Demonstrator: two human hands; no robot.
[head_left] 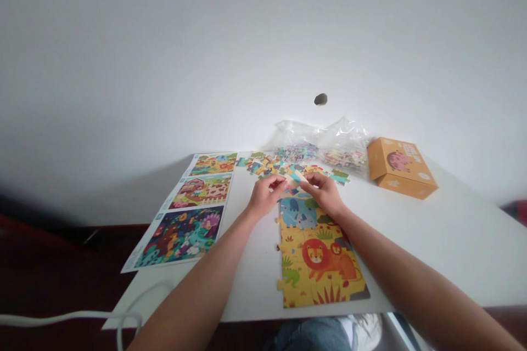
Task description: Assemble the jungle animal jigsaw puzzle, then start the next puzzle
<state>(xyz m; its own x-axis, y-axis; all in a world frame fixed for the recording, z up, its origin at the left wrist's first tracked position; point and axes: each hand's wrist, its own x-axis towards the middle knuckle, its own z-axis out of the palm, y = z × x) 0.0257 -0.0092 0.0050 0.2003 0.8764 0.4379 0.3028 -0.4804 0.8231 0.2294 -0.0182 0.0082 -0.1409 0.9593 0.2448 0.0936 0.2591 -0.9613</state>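
While reaching forward, left hand (263,197), right hand (323,192), pinching puzzle piece (294,176)

Matt cardboard puzzle (317,252); glossy plastic bags (321,140)

The left forearm (197,290) and right forearm (407,277) reach in bare from the lower corners of the view and converge, wrists slightly bent. The left hand (265,198) and right hand (323,192) sit close together, backs upward. The right fingers (308,177) curl down in a pinch, and the left fingers (278,183) angle in toward them.
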